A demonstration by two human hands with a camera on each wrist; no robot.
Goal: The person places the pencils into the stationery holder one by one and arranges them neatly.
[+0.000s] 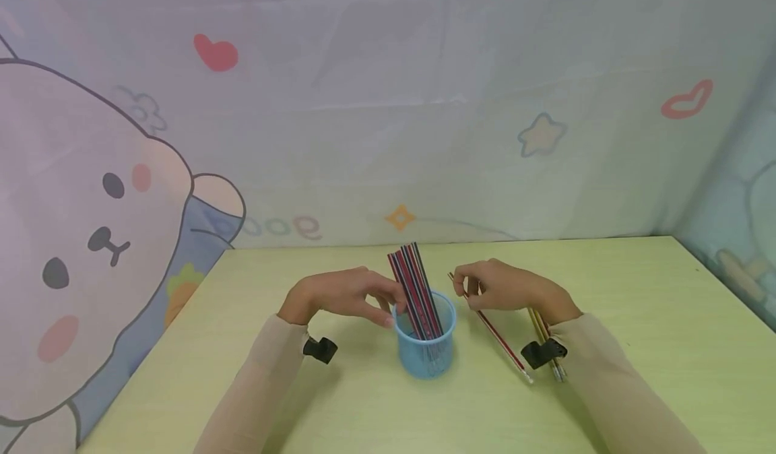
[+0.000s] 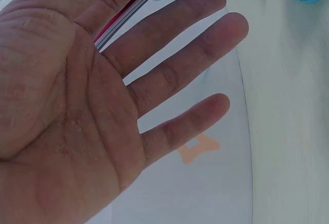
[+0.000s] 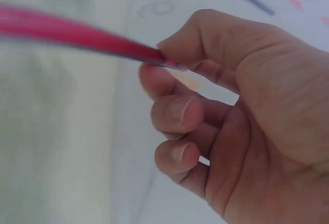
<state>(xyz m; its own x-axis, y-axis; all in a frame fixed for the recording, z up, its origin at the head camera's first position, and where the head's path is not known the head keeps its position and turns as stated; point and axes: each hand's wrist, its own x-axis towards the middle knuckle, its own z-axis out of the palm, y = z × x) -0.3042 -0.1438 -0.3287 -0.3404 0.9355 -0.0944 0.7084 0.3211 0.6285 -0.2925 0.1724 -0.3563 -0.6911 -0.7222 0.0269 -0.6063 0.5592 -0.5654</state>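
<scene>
A light-blue mesh pencil cup (image 1: 426, 358) stands upright on the table, with a bundle of red and dark striped pencils (image 1: 415, 292) leaning in it to the left. At its left rim my left hand (image 1: 351, 294) holds the edge between thumb and index finger; in the left wrist view the other fingers stretch out beside the mesh. My right hand (image 1: 500, 284), right of the cup, pinches a red striped pencil (image 1: 502, 341) near one end between thumb and index finger, the other fingers curled loosely. The pencil's pale end points toward the front.
Several yellow and dark pencils (image 1: 538, 322) lie on the table (image 1: 655, 346) beneath the right forearm, partly hidden by the wrist camera. A printed cloth (image 1: 376, 104) with a bear, hearts and stars hangs behind the table.
</scene>
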